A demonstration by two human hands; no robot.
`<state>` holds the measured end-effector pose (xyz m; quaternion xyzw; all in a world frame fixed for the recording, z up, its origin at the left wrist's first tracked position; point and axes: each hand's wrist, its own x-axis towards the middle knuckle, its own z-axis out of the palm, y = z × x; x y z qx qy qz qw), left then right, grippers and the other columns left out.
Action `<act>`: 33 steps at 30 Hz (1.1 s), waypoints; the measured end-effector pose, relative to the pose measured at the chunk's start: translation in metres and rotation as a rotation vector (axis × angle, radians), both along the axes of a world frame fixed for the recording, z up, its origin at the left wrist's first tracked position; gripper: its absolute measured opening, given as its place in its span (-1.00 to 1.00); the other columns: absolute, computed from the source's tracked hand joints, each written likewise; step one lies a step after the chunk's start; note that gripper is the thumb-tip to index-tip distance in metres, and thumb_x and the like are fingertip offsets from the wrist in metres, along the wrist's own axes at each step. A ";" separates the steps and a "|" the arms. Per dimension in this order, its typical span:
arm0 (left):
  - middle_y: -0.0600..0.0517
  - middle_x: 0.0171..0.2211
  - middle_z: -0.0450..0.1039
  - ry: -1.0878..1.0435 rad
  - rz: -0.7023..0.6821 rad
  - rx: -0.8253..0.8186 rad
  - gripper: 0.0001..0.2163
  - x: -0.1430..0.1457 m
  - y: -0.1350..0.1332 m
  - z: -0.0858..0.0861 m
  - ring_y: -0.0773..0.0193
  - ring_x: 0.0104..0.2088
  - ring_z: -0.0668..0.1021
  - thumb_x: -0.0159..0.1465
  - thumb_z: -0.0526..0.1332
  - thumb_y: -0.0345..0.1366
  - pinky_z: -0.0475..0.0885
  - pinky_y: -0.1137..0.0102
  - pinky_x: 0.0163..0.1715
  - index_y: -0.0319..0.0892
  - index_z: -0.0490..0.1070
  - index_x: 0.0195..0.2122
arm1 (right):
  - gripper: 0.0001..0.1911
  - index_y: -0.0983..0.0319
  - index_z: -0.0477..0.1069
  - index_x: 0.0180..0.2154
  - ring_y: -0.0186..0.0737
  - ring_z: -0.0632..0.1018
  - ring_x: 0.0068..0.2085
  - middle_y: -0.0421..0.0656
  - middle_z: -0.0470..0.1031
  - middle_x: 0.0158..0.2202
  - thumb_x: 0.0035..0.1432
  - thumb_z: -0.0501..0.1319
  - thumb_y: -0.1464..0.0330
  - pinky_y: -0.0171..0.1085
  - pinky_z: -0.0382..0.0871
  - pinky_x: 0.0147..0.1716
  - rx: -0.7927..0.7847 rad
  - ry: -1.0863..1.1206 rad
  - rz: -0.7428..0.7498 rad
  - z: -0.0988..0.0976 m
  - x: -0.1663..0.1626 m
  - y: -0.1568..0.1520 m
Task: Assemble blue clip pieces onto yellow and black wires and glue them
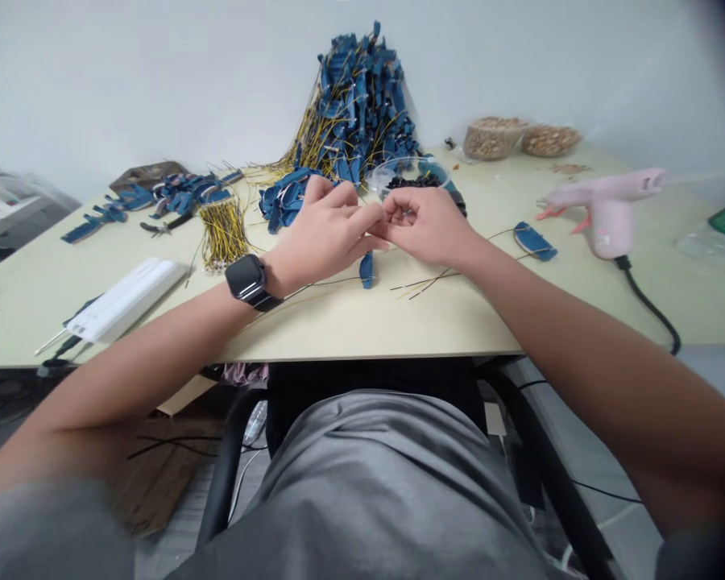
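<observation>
My left hand point(332, 229), a watch point(246, 278) at its wrist, is closed, thumb and fingers pinched together. Its fingertips meet those of my right hand point(428, 225), also closed in a pinch; whatever sits between them is too small or hidden to name. Just below the left fingertips is a small blue piece point(367, 272) with thin black and yellow wires point(326, 283) running left; whether it is held or lies on the table cannot be told. Loose wire ends point(416, 286) lie below my right hand. Another wired blue piece point(535, 242) rests beyond my right wrist.
A tall heap of wired blue pieces point(362, 105) stands at the back, near a clear tub point(411, 171) of black parts. To the right lies a pink glue gun point(613, 209). On the left are a wire bundle point(225, 234), pliers point(166, 225) and a white box point(130, 298).
</observation>
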<state>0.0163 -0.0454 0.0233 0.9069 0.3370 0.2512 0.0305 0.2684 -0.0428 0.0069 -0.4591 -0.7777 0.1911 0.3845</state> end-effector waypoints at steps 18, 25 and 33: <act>-0.16 0.47 0.79 -0.177 0.582 0.116 -0.78 -0.143 0.100 0.013 -0.37 0.47 0.30 0.48 0.39 -0.11 0.06 -0.59 0.65 -0.10 0.58 -0.28 | -0.84 0.06 0.62 -0.08 0.09 0.76 0.07 -0.08 0.77 -0.02 0.42 0.40 0.47 0.05 0.69 0.23 0.135 0.124 -0.221 -0.007 0.012 0.022; 0.06 -0.12 0.83 -0.447 0.496 0.020 -0.83 -0.160 0.087 0.003 0.10 0.01 0.65 0.20 0.31 -0.22 0.61 -0.03 0.30 -0.07 0.69 -0.27 | -0.89 0.05 0.59 -0.26 0.10 0.79 -0.05 -0.09 0.72 -0.21 0.32 0.36 0.40 0.08 0.74 0.14 0.097 0.240 -0.135 -0.004 0.020 0.022; 0.23 -0.57 0.49 -0.493 0.615 -0.024 -0.66 -0.152 0.079 0.004 0.32 -0.39 0.51 0.09 0.09 -0.25 0.43 0.25 -0.17 -0.04 0.72 -0.37 | -0.62 0.06 0.41 -0.58 0.02 0.59 -0.29 -0.14 0.37 -0.53 0.26 0.39 0.42 0.08 0.58 -0.03 0.082 0.118 -0.194 0.003 0.026 0.015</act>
